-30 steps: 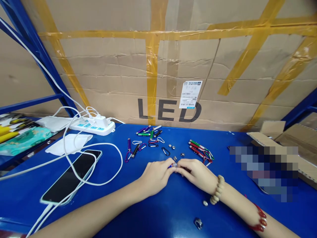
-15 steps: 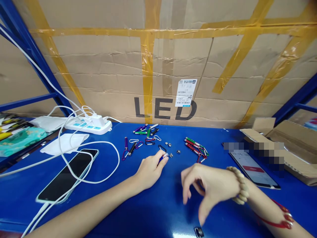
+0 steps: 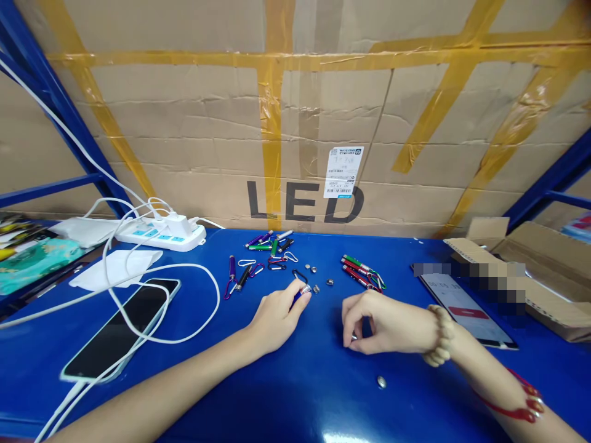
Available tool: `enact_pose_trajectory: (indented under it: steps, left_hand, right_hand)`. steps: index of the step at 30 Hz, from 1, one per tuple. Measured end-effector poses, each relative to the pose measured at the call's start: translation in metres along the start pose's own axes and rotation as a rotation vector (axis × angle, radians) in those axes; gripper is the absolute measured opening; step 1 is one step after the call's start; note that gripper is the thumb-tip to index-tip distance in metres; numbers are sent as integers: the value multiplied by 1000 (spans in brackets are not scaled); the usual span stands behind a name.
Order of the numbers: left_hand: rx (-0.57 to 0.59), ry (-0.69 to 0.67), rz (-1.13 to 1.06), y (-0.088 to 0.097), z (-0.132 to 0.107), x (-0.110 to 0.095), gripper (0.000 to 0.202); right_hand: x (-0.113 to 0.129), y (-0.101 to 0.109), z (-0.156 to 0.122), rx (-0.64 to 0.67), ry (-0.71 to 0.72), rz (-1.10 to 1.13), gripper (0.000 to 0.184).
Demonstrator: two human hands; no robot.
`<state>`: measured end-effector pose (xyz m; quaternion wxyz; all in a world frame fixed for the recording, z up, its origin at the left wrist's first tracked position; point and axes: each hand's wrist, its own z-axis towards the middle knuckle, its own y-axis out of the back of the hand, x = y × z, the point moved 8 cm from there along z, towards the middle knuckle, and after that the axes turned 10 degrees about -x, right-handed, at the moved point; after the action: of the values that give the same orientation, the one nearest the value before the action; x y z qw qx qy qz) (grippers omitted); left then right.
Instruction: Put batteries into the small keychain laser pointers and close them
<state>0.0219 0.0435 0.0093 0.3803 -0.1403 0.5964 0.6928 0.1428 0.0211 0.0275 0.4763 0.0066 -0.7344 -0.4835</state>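
My left hand point(image 3: 276, 312) is closed round a small blue keychain flashlight point(image 3: 300, 296), whose silver end shows beyond the fingertips. Its dark carabiner clip point(image 3: 301, 275) sticks out on the far side. My right hand point(image 3: 376, 323), to the right, pinches a tiny silvery button cell point(image 3: 354, 336) between thumb and fingers, mostly hidden by them. Another button cell point(image 3: 381, 382) lies on the blue table below that hand. Several more small silver cells, among them one cell point(image 3: 329, 282), lie just past my left hand.
Keychain flashlights lie in a mixed pile point(image 3: 272, 243), with red and green ones point(image 3: 360, 271) at right. A cabled phone point(image 3: 122, 329) and power strip point(image 3: 161, 234) are at left. Another phone point(image 3: 464, 307) and an open carton point(image 3: 545, 271) stand right. A large cardboard box point(image 3: 207, 141) backs the table.
My right hand has closed from spread fingers into a pinch on a button cell. A cell now lies on the table below it. My left hand keeps its hold.
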Motion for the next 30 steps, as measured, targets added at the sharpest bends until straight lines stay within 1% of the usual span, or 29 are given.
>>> enact_pose_trajectory:
  steps: [4,6,8,10,14,16,19,21,22,25,28,30]
  left_hand:
    - [5,6,3,1,-1,-1,22]
    - [5,6,5,1,-2,-1,22]
    - [1,0,8,1,-2,-1,22]
    - [-11,-10,5,1,-2,-1,22]
    - [-24,-12,-10,2,-2,-2,21]
    - [-17,3,-10,2,-2,-1,21]
    - [-3,24,-15,2,-1,-1,21]
    - [-1,24,-36,2,-1,-2,22]
    - [-2,16,-55,2,-1,-2,22]
    - [5,-48,-148,1,-1,-7,21]
    - [-8,-150,-267,3,-4,-17,17]
    - [-29,-220,-318,6,-5,-24,15]
  right_hand:
    - [-12,-5,-13,169,-185,161,24]
    - [-12,-9,-18,218,-238,218,30]
    - [-9,-15,-22,252,-243,246,31]
    - [-6,-19,-24,271,-224,221,31]
    - [-7,-23,-24,233,-220,139,32]
    - [-10,-21,-21,188,-222,108,31]
    - [-12,-13,-10,88,-169,4,23]
    - [-14,-2,1,-34,-114,-110,17]
    - [-16,5,6,-117,-90,-182,15]
    - [-22,24,17,-328,-45,-309,13]
    - [-26,35,19,-464,-14,-303,11]
    - [-24,40,17,-544,23,-292,9]
